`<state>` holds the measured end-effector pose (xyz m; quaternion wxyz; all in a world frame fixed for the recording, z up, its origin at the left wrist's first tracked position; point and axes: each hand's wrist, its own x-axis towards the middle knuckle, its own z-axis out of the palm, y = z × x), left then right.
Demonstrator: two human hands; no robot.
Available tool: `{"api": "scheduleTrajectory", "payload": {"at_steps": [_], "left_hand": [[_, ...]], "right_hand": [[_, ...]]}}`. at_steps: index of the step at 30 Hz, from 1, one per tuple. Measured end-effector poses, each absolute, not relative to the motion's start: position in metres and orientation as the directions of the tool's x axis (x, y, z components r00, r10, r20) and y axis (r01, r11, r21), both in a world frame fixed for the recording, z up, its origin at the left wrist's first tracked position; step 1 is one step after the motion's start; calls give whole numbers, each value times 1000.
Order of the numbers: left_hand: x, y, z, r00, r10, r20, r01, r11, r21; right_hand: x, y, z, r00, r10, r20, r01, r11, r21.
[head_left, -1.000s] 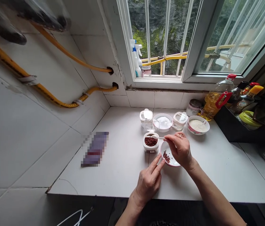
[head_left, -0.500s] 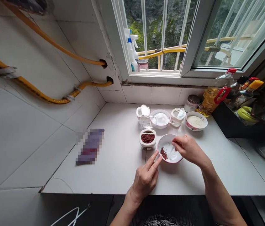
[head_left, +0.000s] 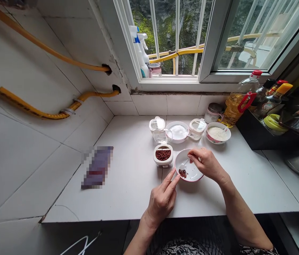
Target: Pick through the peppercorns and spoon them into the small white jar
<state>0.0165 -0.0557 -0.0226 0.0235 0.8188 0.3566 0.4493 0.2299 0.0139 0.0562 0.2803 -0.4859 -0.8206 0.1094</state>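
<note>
My right hand (head_left: 205,163) pinches a small pale spoon (head_left: 183,166) over a white bowl (head_left: 196,174) with a pink rim. The spoon's head is at the left side of the bowl, beside a small heap of reddish-brown peppercorns (head_left: 182,173); a few dark specks lie apart from it. Stretched out, the index and middle fingers of my left hand (head_left: 163,198) touch the bowl's near-left rim; its other fingers are curled. Just left of the bowl stands a lidded jar (head_left: 163,164), lid up, filled with similar peppercorns.
Behind are a bowl of white grains (head_left: 178,132), two clear-lidded jars, a rice-like bowl (head_left: 217,134) and a dark-lidded jar (head_left: 214,112). An oil bottle (head_left: 235,106) and black condiment box (head_left: 252,136) stand right. A blurred purple packet (head_left: 97,168) lies left.
The spoon has swung leftward in the bowl toward the peppercorns, which now form a tighter heap. My left fingers stay at the rim. The whole view has shifted slightly.
</note>
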Motion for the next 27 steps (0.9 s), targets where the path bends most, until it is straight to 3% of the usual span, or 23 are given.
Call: {"api": "scheduleTrajectory", "payload": {"at_steps": [6,11,17,27], "left_hand": [[16,-56,-22,344,618,707,558,-740,375],[15,-57,-22,344,616,709,546,-745,382],[14,-57,-21,349,620,703,555,-741,378],[14,-57,-22,345,621,704,549,-742,385]], "right_hand": [[232,12,57,-304,895,326,779,430,-457],[222,6,59,-301,919,253,717,394,-576],[224,6,65,-187,970,152,559,233,-796],[228,11,67,-31,999,17,356,27,-934]]}}
